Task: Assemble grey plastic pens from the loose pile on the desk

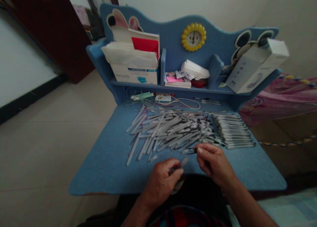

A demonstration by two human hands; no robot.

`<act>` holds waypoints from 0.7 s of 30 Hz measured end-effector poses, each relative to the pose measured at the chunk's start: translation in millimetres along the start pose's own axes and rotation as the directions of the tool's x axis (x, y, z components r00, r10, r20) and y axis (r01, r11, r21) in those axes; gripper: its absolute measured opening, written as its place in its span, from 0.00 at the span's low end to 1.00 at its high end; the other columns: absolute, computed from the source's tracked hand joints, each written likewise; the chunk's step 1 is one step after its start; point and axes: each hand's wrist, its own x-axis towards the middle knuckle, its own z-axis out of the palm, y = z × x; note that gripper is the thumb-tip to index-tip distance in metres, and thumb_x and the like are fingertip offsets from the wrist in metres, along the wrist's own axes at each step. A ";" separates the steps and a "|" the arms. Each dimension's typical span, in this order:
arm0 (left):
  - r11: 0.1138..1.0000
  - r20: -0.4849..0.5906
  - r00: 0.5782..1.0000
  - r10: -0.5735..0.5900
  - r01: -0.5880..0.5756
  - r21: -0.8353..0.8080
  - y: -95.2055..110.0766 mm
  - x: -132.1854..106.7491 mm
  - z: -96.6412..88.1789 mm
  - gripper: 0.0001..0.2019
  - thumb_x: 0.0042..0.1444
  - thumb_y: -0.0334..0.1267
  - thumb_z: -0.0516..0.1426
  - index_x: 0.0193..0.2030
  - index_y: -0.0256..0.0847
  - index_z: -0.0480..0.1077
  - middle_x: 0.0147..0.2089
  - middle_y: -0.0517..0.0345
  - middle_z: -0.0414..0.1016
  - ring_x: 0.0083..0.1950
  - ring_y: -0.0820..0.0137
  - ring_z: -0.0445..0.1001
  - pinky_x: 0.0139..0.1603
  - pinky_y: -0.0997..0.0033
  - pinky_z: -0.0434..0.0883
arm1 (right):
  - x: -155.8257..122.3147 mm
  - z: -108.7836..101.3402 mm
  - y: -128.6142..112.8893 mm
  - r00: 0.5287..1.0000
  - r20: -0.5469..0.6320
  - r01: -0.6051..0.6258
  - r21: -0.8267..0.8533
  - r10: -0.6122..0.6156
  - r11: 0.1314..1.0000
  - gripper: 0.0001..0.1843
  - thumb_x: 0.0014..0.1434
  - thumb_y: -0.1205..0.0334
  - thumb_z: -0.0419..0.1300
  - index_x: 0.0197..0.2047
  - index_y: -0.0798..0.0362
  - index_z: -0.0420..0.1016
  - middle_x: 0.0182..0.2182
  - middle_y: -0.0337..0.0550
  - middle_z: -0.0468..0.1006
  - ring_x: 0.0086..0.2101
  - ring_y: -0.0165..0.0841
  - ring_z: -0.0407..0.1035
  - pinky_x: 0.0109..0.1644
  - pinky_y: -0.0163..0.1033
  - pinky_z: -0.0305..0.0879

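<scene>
My left hand (162, 177) is closed around a translucent pen barrel (184, 161), whose end sticks out past the thumb near the desk's front edge. To its right, my right hand (215, 161) pinches a small dark piece (195, 150) between thumb and fingertips; it looks like a pen part, but its kind is unclear. Just beyond both hands lies a loose pile of clear and white pens (173, 131). A neat row of pens (234, 131) lies side by side on the right. Beside my left hand rests a short translucent cap (153, 159).
The blue desk (104, 174) has a raised shelf holding a mask box (133, 73) with papers, a paper roll (194, 69) and a tilted white box (255, 68). A yellow clock (193, 37) hangs above. A looped cord (188, 99) lies behind the pile.
</scene>
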 end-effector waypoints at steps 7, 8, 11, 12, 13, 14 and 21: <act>1.000 0.012 1.000 0.010 -0.010 -0.022 -0.2 -0.5 3.4 0.07 0.52 0.34 0.52 0.24 0.39 0.65 0.23 0.65 0.61 0.27 0.75 0.63 0.30 0.78 0.60 | -12.9 24.8 13.1 0.992 0.043 -0.125 0.361 0.117 0.924 0.13 0.48 0.56 0.65 0.32 0.56 0.72 0.10 0.31 0.67 0.08 0.19 0.50 0.10 0.25 0.41; 1.000 0.016 1.000 0.006 -0.005 -0.026 -0.2 -1.1 3.7 0.07 0.52 0.34 0.52 0.24 0.39 0.64 0.23 0.65 0.61 0.28 0.75 0.63 0.30 0.78 0.60 | -12.9 25.8 13.9 0.992 0.051 -0.129 0.370 0.119 0.920 0.12 0.48 0.57 0.65 0.32 0.57 0.72 0.10 0.31 0.67 0.08 0.19 0.51 0.10 0.24 0.42; 0.999 0.022 1.000 -0.012 0.013 -0.048 0.7 -2.6 4.1 0.07 0.51 0.33 0.51 0.23 0.39 0.62 0.23 0.65 0.60 0.27 0.75 0.62 0.30 0.77 0.59 | -13.5 27.1 15.2 0.991 0.066 -0.132 0.388 0.115 0.912 0.12 0.49 0.57 0.65 0.33 0.57 0.72 0.11 0.31 0.67 0.08 0.19 0.51 0.10 0.24 0.42; 0.998 0.024 1.000 -0.019 0.020 -0.060 1.4 -3.0 4.1 0.08 0.51 0.32 0.51 0.22 0.39 0.61 0.22 0.66 0.59 0.27 0.76 0.61 0.30 0.77 0.58 | -13.9 27.3 15.4 0.991 0.068 -0.132 0.394 0.115 0.910 0.12 0.49 0.57 0.65 0.33 0.57 0.72 0.11 0.31 0.67 0.08 0.19 0.51 0.10 0.24 0.42; 0.997 0.027 0.999 -0.024 0.026 -0.072 2.3 -3.2 3.9 0.08 0.51 0.32 0.51 0.22 0.39 0.60 0.22 0.66 0.58 0.27 0.76 0.60 0.29 0.77 0.58 | -14.2 27.3 15.6 0.991 0.067 -0.133 0.400 0.115 0.907 0.12 0.49 0.57 0.65 0.33 0.57 0.72 0.11 0.31 0.67 0.08 0.19 0.51 0.10 0.24 0.43; 0.996 0.032 0.999 -0.030 0.033 -0.086 3.4 -3.3 3.7 0.08 0.51 0.32 0.51 0.21 0.39 0.60 0.22 0.66 0.57 0.26 0.76 0.60 0.29 0.77 0.58 | -14.5 27.4 15.8 0.991 0.063 -0.131 0.407 0.116 0.904 0.12 0.49 0.57 0.65 0.33 0.56 0.72 0.10 0.31 0.67 0.08 0.19 0.51 0.10 0.24 0.43; 0.984 0.074 0.995 -0.066 0.077 -0.161 7.9 -3.2 4.8 0.08 0.50 0.32 0.51 0.22 0.39 0.59 0.22 0.67 0.56 0.25 0.76 0.57 0.28 0.78 0.57 | -16.0 27.3 19.1 0.992 0.058 -0.124 0.419 0.109 0.900 0.12 0.50 0.57 0.64 0.33 0.56 0.71 0.10 0.31 0.67 0.08 0.20 0.52 0.10 0.24 0.43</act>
